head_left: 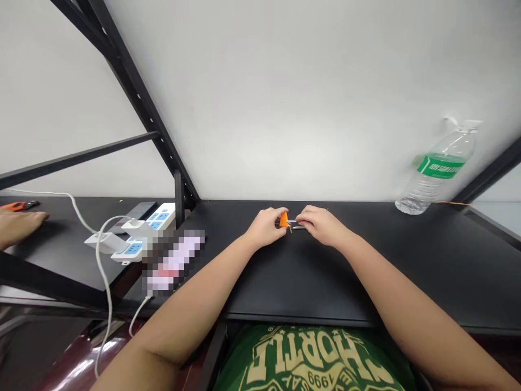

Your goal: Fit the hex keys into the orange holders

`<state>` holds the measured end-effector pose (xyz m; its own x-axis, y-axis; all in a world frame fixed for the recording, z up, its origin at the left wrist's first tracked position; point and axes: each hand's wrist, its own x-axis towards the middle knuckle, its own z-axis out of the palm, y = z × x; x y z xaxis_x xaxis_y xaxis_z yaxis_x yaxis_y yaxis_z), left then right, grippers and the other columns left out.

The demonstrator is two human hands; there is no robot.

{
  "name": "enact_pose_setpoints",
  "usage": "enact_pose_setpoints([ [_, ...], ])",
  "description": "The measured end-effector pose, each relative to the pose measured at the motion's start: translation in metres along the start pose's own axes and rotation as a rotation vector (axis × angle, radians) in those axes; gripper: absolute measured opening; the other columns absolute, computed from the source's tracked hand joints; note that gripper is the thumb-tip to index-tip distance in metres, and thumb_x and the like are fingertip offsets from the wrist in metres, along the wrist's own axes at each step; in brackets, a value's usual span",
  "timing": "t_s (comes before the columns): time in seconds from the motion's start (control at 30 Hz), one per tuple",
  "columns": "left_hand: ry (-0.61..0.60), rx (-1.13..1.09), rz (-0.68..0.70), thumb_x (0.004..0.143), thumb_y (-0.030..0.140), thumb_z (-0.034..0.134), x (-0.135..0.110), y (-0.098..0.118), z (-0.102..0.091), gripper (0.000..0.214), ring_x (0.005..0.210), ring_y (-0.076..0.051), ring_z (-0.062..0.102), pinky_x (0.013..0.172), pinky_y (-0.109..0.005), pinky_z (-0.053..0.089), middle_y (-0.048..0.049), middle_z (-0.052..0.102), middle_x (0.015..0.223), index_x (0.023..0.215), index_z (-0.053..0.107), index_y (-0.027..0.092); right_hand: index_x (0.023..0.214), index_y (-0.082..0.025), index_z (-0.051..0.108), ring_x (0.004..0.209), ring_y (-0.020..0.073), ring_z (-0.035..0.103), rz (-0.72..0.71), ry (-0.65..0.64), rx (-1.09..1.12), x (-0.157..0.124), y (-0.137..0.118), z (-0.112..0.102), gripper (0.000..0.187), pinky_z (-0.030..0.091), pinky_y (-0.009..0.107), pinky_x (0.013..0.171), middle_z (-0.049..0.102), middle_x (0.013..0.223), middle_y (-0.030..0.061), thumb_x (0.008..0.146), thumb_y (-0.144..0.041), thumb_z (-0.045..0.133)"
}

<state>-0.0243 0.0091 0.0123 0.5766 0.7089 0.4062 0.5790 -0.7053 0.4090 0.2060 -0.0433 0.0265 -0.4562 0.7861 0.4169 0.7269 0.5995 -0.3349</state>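
The fingers [275, 221] of the left hand [264, 227] are closed on one small orange piece [284, 219], pinching its left side. The fingers [304, 220] of the right hand [322, 224] are closed on one thin silver piece [293, 223]. It sticks out toward the orange piece and meets it right between the two hands. The two pieces are too small to tell what they are. Both hands sit low over the black tabletop [309, 271], knuckles up, close to the white wall [285, 108] behind the fingers. The fingertips of one hand nearly touch those of the other. The left arm [195, 304] and the right arm [402, 304] are bare, and they reach forward from the body and come together like a pointed roof. Well off to the right of the fingers, one clear water bottle [439, 168] with a green label stands by the wall. To the left of the fingers, past a black post [179, 198], lie two white power strips [160, 215] with blue sockets, one black box [140, 209] beside them, and white cables [100, 255]. One blurred pink thing [173, 260] lies nearer than those. Far to the left of the fingers, another person's hand [18, 225] rests flat on the tabletop, with one orange tool [16, 205] just behind it.
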Motion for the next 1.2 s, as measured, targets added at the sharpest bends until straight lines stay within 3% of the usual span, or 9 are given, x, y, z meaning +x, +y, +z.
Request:
enact_pose_setpoints([
  [0.17,-0.056,0.108,0.138,0.08,0.025,0.069,0.0,0.013,-0.003,0.046,0.11,-0.029,0.065,0.107,-0.049,0.046,-0.0064,0.073,0.103,0.126,0.065,0.025,0.099,-0.023,0.076,0.075,0.0158,0.055,-0.02,-0.051,-0.14,-0.002,-0.011,-0.002,0.026,0.042,0.029,0.069,0.062,0.096,0.0066,0.097,-0.01,0.053],
  [0.47,0.005,0.02,0.029,0.077,0.025,0.072,0.0,0.006,-0.001,0.05,0.102,-0.025,0.068,0.098,-0.041,0.054,-0.0062,0.072,0.107,0.126,0.067,0.025,0.101,-0.022,0.076,0.08,0.017,0.06,0.013,-0.003,-0.066,-0.002,0.001,-0.007,0.028,0.047,0.031,0.077,0.063,0.101,0.0073,0.097,-0.011,0.051],
  [0.7,0.013,0.063,0.043,0.078,0.033,0.075,-0.001,0.013,-0.001,0.048,0.108,-0.028,0.066,0.105,-0.046,0.048,-0.0094,0.072,0.112,0.124,0.069,0.022,0.102,-0.02,0.075,0.078,0.0165,0.058,0.021,-0.016,-0.114,-0.003,-0.004,-0.006,0.026,0.045,0.031,0.073,0.062,0.1,0.0077,0.098,-0.012,0.05],
  [0.83,-0.039,0.109,0.127,0.078,0.027,0.071,-0.002,0.023,-0.001,0.032,0.111,-0.027,0.064,0.11,-0.048,0.041,-0.005,0.073,0.103,0.109,0.071,0.024,0.1,-0.018,0.069,0.083,0.0172,0.057,-0.026,-0.035,0.01,0.0,-0.018,0.002,0.023,0.046,0.031,0.077,0.061,0.097,0.0063,0.092,-0.007,0.051],
  [0.9,-0.05,0.102,0.137,0.077,0.025,0.069,-0.003,0.025,-0.001,0.027,0.109,-0.026,0.064,0.109,-0.045,0.042,-0.0036,0.073,0.1,0.104,0.071,0.024,0.1,-0.018,0.064,0.082,0.0167,0.057,0.018,-0.008,0.11,0.002,-0.019,0.007,0.024,0.046,0.03,0.077,0.061,0.093,0.0041,0.086,-0.004,0.051],
  [1.03,-0.007,0.084,0.107,0.079,0.028,0.07,-0.001,0.02,-0.002,0.038,0.107,-0.026,0.065,0.105,-0.044,0.046,-0.0044,0.074,0.103,0.116,0.068,0.025,0.099,-0.019,0.063,0.078,0.0163,0.057,0.16,0.014,0.171,0.003,-0.004,0.011,0.024,0.045,0.029,0.074,0.063,0.087,0.0008,0.084,-0.005,0.05],
  [1.2,0.004,0.073,0.068,0.079,0.026,0.068,0.001,0.007,0.002,0.048,0.09,-0.022,0.068,0.091,-0.037,0.054,-0.0038,0.072,0.096,0.127,0.065,0.024,0.096,-0.018,0.073,0.094,0.019,0.06,0.184,-0.116,-0.062,0.001,0.018,0.013,0.019,0.044,0.03,0.084,0.066,0.102,0.0068,0.09,-0.012,0.056],
])
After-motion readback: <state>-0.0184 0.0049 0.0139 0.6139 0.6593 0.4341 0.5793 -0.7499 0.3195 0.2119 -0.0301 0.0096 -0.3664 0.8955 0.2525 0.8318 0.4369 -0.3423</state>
